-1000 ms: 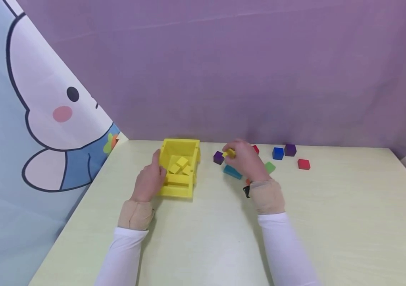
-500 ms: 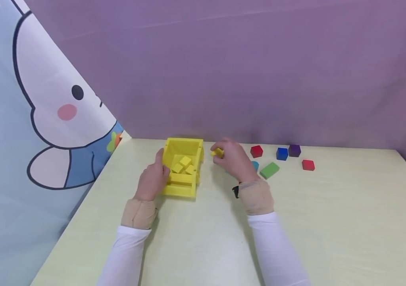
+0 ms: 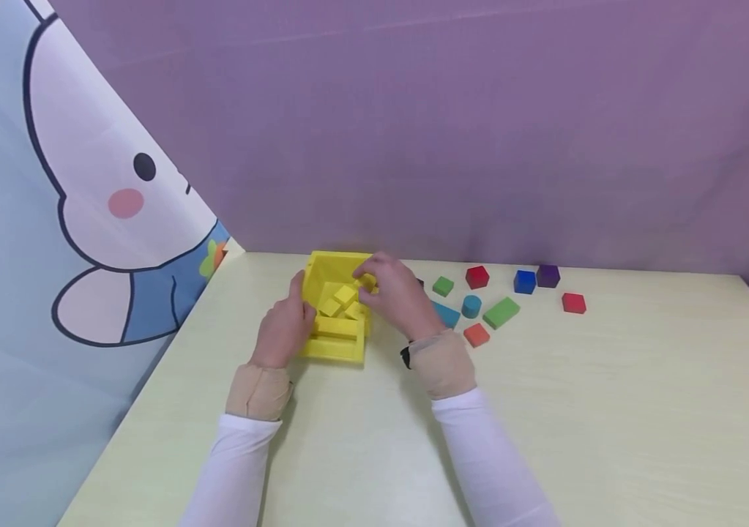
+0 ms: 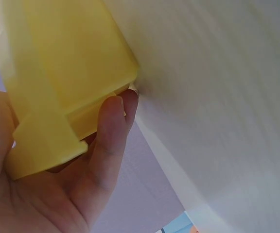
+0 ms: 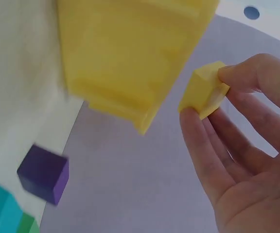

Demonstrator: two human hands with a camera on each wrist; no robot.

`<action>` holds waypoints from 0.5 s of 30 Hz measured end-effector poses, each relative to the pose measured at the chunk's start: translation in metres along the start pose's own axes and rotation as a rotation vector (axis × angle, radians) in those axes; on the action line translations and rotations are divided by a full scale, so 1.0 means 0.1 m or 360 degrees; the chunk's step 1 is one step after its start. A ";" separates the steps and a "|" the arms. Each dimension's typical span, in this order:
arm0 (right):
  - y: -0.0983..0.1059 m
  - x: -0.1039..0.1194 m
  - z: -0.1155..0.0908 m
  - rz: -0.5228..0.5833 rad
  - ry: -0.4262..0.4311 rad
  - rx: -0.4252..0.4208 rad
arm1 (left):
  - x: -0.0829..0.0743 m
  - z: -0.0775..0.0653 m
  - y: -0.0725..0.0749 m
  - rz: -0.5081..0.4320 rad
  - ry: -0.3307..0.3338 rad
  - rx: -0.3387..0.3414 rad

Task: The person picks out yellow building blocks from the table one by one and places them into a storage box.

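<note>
A yellow plastic bin (image 3: 331, 352) stands at the table's far side with several yellow blocks (image 3: 345, 296) inside. My left hand (image 3: 282, 329) grips its left wall, thumb on one side and fingers on the other, as the left wrist view shows. My right hand (image 3: 400, 296) is over the bin's right edge. Between thumb and fingertips it pinches a yellow block (image 5: 205, 90), held just above the rim in the right wrist view. Part of the bin's right wall is hidden behind this hand in the head view.
Right of the bin lie loose blocks: a purple cube (image 5: 43, 174), a teal block (image 3: 445, 315), a teal cylinder (image 3: 471, 306), green blocks (image 3: 501, 312), an orange block (image 3: 477, 335), red blocks (image 3: 477, 277), a blue cube (image 3: 525, 282). A purple backdrop (image 3: 453, 132) rises behind the table.
My right hand has carried the yellow block leftward from among the loose blocks to the bin, uncovering several of them. My left hand keeps its grip on the bin.
</note>
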State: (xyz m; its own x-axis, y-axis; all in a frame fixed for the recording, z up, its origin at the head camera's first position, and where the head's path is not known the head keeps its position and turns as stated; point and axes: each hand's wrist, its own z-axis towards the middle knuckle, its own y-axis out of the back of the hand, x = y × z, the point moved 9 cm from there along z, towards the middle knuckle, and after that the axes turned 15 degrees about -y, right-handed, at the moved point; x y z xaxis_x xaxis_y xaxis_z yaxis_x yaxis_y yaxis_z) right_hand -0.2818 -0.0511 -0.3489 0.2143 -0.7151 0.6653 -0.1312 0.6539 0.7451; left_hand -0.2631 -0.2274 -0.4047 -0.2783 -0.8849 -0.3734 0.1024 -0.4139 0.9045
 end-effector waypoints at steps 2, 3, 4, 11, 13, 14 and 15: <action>-0.06 0.06 0.00 -0.0038 0.0027 0.0014 | 0.00 0.00 0.00 -0.0005 0.0000 0.0001; -0.09 0.09 0.00 -0.0051 0.0045 0.0019 | 0.00 0.00 0.00 -0.0001 0.0000 -0.0002; -0.11 0.11 0.00 -0.0067 0.0060 0.0025 | 0.00 0.00 0.00 -0.0001 0.0000 0.0000; -0.27 0.23 0.00 -0.0138 0.0119 0.0040 | -0.02 0.02 0.00 0.0021 -0.0022 -0.0012; -0.31 0.25 0.00 -0.0149 0.0127 0.0053 | -0.02 0.02 0.01 0.0030 -0.0031 -0.0023; -0.34 0.26 0.01 -0.0152 0.0132 0.0064 | -0.02 0.02 0.01 0.0031 -0.0034 -0.0026; -0.36 0.26 0.01 -0.0155 0.0132 0.0077 | -0.02 0.01 0.01 0.0032 -0.0033 -0.0028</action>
State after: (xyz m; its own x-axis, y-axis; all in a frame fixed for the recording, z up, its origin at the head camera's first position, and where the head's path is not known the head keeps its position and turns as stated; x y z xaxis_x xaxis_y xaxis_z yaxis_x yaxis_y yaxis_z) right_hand -0.2726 -0.0938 -0.3583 0.3076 -0.7504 0.5850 -0.1520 0.5681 0.8088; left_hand -0.2636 -0.2260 -0.4028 -0.2958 -0.8887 -0.3504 0.1248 -0.3996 0.9082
